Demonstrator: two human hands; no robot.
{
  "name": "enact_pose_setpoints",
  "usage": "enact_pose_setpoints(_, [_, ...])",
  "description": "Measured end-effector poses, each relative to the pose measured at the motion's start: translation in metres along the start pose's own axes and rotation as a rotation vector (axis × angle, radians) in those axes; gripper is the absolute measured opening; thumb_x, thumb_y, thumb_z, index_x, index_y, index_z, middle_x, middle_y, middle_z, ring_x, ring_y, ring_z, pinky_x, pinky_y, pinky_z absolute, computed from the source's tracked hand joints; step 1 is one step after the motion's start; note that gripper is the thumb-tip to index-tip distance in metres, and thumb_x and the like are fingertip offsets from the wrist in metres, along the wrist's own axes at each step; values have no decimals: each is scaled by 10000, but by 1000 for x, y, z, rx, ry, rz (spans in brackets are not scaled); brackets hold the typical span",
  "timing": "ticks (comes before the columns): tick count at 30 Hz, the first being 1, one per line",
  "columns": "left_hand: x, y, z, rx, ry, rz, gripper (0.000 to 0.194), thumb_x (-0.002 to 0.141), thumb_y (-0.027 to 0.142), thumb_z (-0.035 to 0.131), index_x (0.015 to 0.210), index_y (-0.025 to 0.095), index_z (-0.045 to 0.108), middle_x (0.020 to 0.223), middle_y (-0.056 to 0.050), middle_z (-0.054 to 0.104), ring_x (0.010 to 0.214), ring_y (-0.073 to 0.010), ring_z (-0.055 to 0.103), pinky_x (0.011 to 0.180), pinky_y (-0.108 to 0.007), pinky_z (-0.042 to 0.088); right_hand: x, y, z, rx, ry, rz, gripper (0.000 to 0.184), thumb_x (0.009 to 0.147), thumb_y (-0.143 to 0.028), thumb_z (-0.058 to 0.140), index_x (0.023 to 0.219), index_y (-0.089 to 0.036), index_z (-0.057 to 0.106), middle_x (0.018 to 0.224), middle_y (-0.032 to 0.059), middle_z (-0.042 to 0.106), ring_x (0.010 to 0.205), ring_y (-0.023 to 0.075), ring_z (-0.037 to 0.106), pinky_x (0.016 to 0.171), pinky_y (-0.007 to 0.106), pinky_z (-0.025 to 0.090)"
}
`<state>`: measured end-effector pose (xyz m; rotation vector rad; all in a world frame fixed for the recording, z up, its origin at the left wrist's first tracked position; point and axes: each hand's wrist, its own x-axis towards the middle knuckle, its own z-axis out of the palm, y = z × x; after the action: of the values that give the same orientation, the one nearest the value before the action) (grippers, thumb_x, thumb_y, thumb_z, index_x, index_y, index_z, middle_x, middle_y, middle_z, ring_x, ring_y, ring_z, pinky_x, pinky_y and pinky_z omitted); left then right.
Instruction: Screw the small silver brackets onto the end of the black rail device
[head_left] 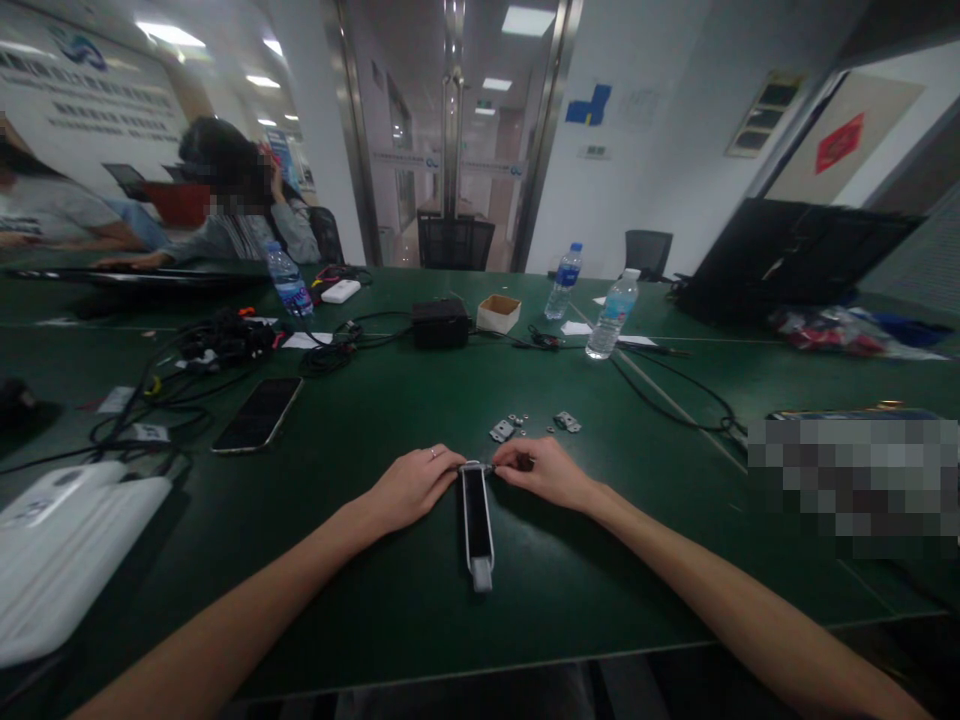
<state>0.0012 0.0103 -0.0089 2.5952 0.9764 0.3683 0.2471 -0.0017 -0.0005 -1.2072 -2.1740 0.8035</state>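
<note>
- On the table (375,610): device (478,515), far end between left hand (416,485) and right hand (551,473)
- Just beyond right hand: small parts (502,431)
- Left of left hand: phone (259,415)
- Farther back: box (440,326), open carton (496,321) just right, two bottles (611,318) farther right
- Behind the table: chair (455,242)

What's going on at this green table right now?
A person's left hand is at the far left corner of a slim, white-edged device with a dark face. The right hand is at its far right corner, seemingly pinching something too small to identify. Small metal pieces lie loose on the table just beyond the hands.
</note>
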Motion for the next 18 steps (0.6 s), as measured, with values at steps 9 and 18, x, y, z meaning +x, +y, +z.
enact_pose_setpoints(9, [0, -2, 2, 10, 4, 2, 223, 969, 196, 435, 1165, 189, 541, 1094, -50, 592, 960, -183, 588, 826, -317, 481, 2, 4, 3, 135, -22, 91, 147, 831, -273, 616, 885, -155, 684, 724, 11, 685, 651, 126, 624, 622, 237, 489])
enact_pose_setpoints(18, [0, -2, 1, 3, -2, -9, 224, 964, 198, 441, 1165, 195, 540, 1103, -47, 591, 967, -183, 587, 833, -314, 482, 1, 2, 8, 70, -7, 42, 167, 866, -278, 584, 940, -163, 679, 769, 11, 677, 672, 119, 610, 617, 227, 471])
